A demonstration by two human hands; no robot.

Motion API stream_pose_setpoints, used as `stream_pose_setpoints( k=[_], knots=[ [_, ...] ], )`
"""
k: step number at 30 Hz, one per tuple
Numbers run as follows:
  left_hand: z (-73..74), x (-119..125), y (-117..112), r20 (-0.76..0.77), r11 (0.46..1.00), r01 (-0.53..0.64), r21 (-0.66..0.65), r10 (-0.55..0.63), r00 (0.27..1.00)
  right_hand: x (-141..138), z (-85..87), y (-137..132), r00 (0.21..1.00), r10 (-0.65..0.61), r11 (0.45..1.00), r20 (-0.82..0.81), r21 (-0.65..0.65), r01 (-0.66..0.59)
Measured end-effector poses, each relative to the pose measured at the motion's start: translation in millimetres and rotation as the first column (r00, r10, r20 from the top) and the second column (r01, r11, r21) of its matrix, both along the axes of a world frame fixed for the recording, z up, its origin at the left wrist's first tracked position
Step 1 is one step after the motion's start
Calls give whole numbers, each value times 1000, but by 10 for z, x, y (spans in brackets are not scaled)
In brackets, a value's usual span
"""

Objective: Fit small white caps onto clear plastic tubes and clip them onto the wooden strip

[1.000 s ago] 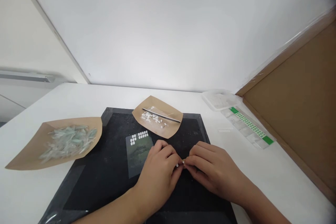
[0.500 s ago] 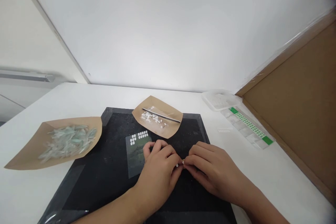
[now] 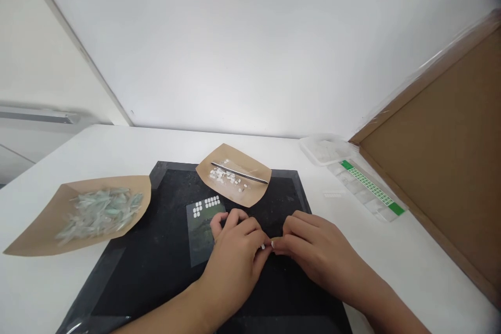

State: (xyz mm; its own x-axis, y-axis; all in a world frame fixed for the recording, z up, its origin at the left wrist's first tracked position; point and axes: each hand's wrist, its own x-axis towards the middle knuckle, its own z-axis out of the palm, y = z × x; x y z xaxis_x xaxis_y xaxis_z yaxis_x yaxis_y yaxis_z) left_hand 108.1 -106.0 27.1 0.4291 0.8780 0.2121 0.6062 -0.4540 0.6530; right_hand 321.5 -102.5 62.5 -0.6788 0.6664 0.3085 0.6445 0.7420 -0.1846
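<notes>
Both hands meet over the black mat (image 3: pixel 156 271) near its middle. My left hand (image 3: pixel 235 258) is curled, thumb and forefinger pinched on a tiny white piece (image 3: pixel 263 246). My right hand (image 3: pixel 313 253) pinches toward the same spot, fingertips touching the left hand's; what it holds is too small to name. Just left of the hands lies a clear film sheet (image 3: pixel 201 229) carrying rows of small white dots (image 3: pixel 206 203). Behind them a brown paper tray (image 3: pixel 250 190) holds loose white pieces and metal tweezers (image 3: pixel 239 173).
A larger brown paper tray (image 3: pixel 35 235) with pale green clear slips (image 3: pixel 99 211) sits at the left on the white table (image 3: pixel 391 250). At the back right are a clear plastic box (image 3: pixel 323 150), a green-edged strip (image 3: pixel 368 188) and a leaning brown board (image 3: pixel 442 151).
My left thumb has come out from under the hand and now shows beside the film sheet. The hands stay pinched together in the same place.
</notes>
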Motion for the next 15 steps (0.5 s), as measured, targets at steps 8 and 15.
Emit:
stream_pose_setpoints(
  k=[8,15],
  knots=[
    [1,0,1,-1,1000,3,-16,-3,1000,38,-33,11,1000,15,1000,3,8,-15],
    [22,-9,7,0,1000,10,-20,-10,1000,6,-31,1,996,-13,996,-84,-86,6]
  ],
)
